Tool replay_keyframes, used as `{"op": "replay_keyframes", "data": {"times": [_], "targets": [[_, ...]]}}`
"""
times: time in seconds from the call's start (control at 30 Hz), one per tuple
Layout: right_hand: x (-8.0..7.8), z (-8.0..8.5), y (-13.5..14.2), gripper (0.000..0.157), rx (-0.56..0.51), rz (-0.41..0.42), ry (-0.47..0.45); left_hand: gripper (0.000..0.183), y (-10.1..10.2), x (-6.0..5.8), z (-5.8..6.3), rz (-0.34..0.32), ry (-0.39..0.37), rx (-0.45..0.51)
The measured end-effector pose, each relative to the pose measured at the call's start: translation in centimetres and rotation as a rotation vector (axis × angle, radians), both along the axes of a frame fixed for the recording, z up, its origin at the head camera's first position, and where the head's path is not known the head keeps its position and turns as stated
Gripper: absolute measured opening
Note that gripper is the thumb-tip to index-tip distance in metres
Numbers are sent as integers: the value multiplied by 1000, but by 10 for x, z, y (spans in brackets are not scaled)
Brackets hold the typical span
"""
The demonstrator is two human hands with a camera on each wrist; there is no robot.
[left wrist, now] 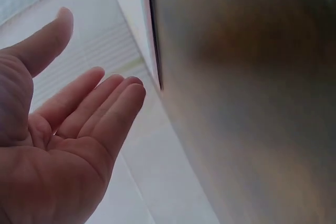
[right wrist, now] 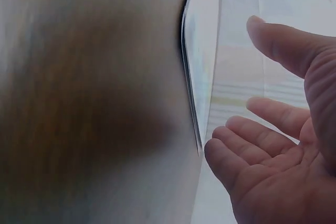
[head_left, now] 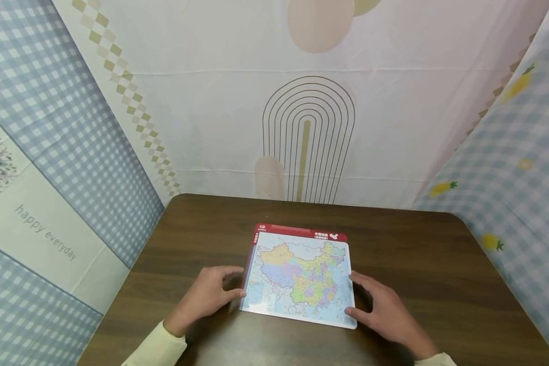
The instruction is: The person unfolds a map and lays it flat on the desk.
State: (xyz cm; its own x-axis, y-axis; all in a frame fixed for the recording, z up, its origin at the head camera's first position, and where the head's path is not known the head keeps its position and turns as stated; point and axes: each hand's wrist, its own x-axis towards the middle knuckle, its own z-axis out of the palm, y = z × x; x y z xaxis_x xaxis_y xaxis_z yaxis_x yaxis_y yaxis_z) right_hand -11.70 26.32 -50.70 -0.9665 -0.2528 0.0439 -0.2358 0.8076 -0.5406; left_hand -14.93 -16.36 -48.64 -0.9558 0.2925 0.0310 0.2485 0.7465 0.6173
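A flat, thin map board (head_left: 308, 274) with a red top border and a coloured map of China lies on the dark wood table. At its left edge is my left hand (head_left: 212, 290), thumb and fingers spread apart, with the tips close to the edge. My right hand (head_left: 382, 307) stands at the opposite side, its thumb tip overlapping the lower right edge in the head view. In the left wrist view that hand (left wrist: 79, 124) shows loosely bent fingers around nothing. The right wrist view likewise has the hand (right wrist: 278, 145) with nothing between thumb and fingers, beside the board's thin edge (right wrist: 190, 77).
The brown wooden table (head_left: 201, 229) has rounded far corners. Behind it hangs a pale cloth (head_left: 210, 127) with an arch pattern. Blue checked cloth (head_left: 73, 101) hangs along the left, and another checked cloth with pineapples (head_left: 508, 178) along the right.
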Motion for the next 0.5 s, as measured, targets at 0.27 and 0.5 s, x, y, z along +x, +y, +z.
{"op": "replay_keyframes", "data": {"times": [0.27, 0.5], "targets": [[6, -7, -14, 76, 0, 39, -33, 41, 12, 1, -8, -72, -8, -5], [12, -8, -21, 73, 7, 22, -40, 39, 17, 4, -12, -98, -15, -2]]}}
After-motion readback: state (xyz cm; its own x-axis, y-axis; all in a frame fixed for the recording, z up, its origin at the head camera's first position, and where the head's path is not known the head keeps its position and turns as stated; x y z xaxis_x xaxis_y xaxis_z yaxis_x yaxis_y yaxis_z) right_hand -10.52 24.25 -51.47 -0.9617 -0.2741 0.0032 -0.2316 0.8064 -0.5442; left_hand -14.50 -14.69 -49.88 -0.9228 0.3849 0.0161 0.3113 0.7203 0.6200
